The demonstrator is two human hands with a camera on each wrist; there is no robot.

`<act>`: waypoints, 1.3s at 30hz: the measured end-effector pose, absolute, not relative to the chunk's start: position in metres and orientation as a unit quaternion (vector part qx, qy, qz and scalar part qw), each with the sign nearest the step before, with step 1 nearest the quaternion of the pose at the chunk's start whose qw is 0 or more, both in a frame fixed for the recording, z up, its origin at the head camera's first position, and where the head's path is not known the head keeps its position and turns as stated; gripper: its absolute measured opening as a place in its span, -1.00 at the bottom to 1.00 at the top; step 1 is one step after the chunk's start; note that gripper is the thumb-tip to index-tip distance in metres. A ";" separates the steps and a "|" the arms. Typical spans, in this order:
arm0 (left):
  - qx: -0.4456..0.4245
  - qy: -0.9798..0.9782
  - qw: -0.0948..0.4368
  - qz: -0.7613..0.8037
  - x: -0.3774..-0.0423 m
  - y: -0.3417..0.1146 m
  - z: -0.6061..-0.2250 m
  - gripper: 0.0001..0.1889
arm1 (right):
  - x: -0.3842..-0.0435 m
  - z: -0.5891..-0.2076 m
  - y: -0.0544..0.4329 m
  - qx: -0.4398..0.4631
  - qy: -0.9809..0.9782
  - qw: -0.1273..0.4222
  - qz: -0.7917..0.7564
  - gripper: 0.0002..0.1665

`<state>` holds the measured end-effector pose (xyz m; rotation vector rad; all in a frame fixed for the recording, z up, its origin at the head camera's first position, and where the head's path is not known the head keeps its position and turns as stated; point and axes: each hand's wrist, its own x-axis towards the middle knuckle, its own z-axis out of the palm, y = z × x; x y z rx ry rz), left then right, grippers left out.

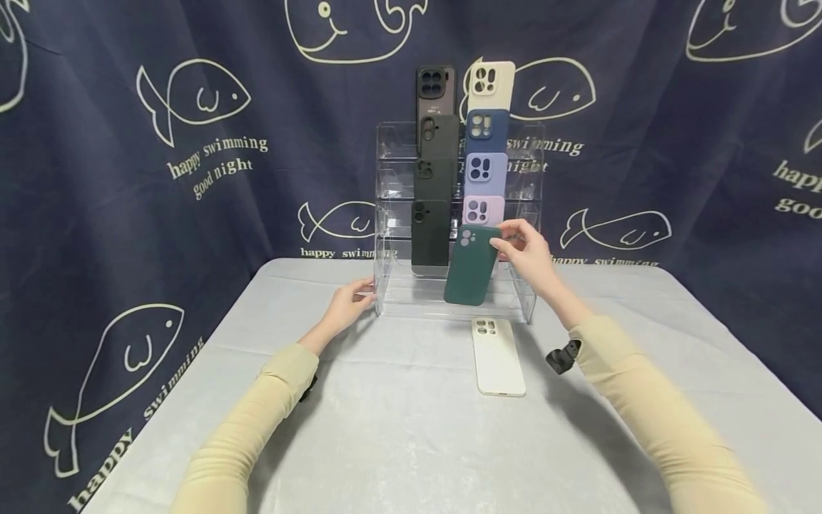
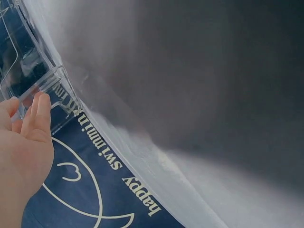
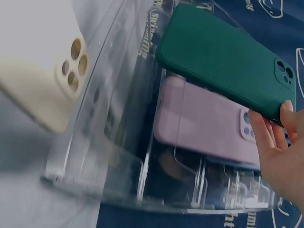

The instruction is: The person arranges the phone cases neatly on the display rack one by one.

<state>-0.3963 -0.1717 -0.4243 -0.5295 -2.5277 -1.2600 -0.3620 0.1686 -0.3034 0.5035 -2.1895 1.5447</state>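
My right hand [image 1: 528, 255] pinches a dark green phone case [image 1: 474, 265] by its upper right edge. The case leans in front of the lower tiers of a clear stepped display rack [image 1: 417, 308]. In the right wrist view the green case [image 3: 223, 59] is above a pale pink phone case [image 3: 204, 121] standing in the rack. My left hand [image 1: 347, 305] holds the rack's lower left side, its fingers and thumb at the clear edge [image 2: 59, 78]. A cream phone case [image 1: 499, 357] lies on the table in front of the rack.
Several dark phone cases [image 1: 431, 239] overlap in the rack's left column. Above the pink one, the right column has lavender [image 1: 486, 184], blue [image 1: 504, 132] and white [image 1: 501, 86] cases. A pale cloth covers the table [image 1: 385, 428]; a navy fish-print curtain [image 1: 212, 214] hangs behind.
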 end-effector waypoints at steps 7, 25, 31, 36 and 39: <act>-0.182 -0.870 0.131 -0.438 -0.396 -0.172 -0.425 -0.54 | -0.363 -0.304 0.145 0.187 -0.787 0.201 0.553 -0.66; -0.190 -0.868 0.136 -0.438 -0.395 -0.172 -0.426 -0.54 | -0.413 -0.348 0.113 0.207 -0.769 0.201 0.571 -0.66; -0.193 -0.869 0.141 -0.433 -0.396 -0.172 -0.426 -0.54 | -0.416 -0.356 0.107 0.215 -0.780 0.196 0.554 -0.68; -0.191 -0.875 0.140 -0.423 -0.395 -0.171 -0.425 -0.54 | -0.420 -0.358 0.105 0.216 -0.794 0.180 0.539 -0.70; -0.188 -0.877 0.137 -0.419 -0.395 -0.171 -0.424 -0.54 | -0.422 -0.359 0.107 0.222 -0.795 0.177 0.536 -0.66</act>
